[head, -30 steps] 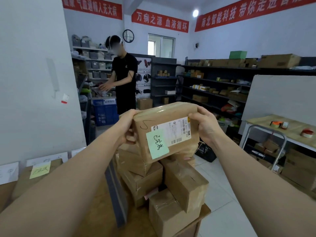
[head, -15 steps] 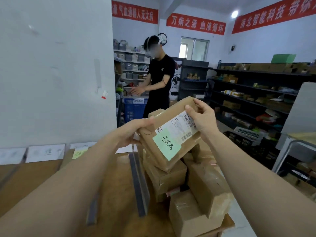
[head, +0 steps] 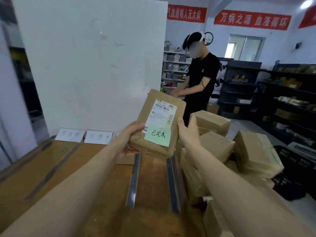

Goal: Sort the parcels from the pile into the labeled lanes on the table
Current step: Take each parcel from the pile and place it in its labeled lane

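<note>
The desk [head: 51, 168] carries dark divider strips [head: 134, 178], and the pile [head: 222, 147] sits right of them. Match the green note [head: 158, 135] to a white lane card [head: 98, 137], probably blurred, before lowering. The parcel [head: 157, 124] hangs above the strips, pinched between left hand [head: 130, 139] and right hand [head: 188, 132], 1 on each side.

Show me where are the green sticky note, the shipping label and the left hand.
green sticky note [head: 157, 135], head view, middle of the note.
shipping label [head: 163, 112], head view, middle of the white label.
left hand [head: 130, 139], head view, back of the hand.
</note>
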Tool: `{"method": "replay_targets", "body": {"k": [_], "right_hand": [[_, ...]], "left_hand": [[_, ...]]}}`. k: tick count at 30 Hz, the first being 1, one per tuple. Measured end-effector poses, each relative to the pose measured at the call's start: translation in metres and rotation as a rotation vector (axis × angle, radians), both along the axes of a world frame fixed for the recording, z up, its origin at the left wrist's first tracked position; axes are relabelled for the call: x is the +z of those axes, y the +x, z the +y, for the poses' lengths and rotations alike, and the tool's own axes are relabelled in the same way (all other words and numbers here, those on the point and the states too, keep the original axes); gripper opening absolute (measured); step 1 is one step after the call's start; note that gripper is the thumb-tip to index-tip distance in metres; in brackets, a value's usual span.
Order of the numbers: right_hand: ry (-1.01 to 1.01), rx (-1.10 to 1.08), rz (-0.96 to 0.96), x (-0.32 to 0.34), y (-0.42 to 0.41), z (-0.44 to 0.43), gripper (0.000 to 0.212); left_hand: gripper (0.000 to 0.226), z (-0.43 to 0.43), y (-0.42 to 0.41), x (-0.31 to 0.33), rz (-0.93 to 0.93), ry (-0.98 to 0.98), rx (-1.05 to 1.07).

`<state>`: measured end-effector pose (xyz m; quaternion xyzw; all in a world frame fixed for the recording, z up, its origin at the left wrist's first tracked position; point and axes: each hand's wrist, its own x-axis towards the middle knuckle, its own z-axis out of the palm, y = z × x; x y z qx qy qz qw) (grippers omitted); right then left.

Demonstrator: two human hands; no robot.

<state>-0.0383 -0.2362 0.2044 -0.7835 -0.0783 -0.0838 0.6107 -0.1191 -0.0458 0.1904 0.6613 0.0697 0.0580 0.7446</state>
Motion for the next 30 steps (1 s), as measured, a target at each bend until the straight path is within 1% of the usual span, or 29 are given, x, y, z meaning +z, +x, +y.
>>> {"method": "replay_targets", "body": {"k": [4,8,12,15,19,22,24,30], "right_hand": [[0.014,0.141,0.109,-0.019,-0.004,0.052,0.044],[-0.012,0.177,0.176,-0.034,0.000,0.094,0.034],[-0.143,0.145,0.208,-0.049,0.005,0.128,0.037],[-0.128,0.136,0.240,-0.065,0.009,0.153,0.029],[-0.149,0.096,0.302,-0.087,0.010,0.175,0.035],[-0.086,0.105,0.423,-0.104,0.008,0.189,0.032],[-0.081,0.118,0.485,-0.116,0.008,0.197,0.030],[-0.164,0.127,0.597,-0.143,0.014,0.204,0.042]], "left_hand": [[0.038,0.037,-0.002,-0.015,0.038,-0.037,0.070],[0.040,0.075,-0.001,-0.030,0.148,-0.030,0.065],[0.028,0.108,0.002,-0.043,0.165,-0.096,0.054],[0.033,0.132,0.007,-0.058,0.200,-0.100,0.059],[0.036,0.157,0.014,-0.086,0.259,-0.029,0.035],[0.037,0.168,0.016,-0.104,0.294,-0.066,0.039],[0.036,0.173,0.020,-0.116,0.324,-0.053,0.064],[0.027,0.175,0.033,-0.146,0.456,0.052,0.113]]}}
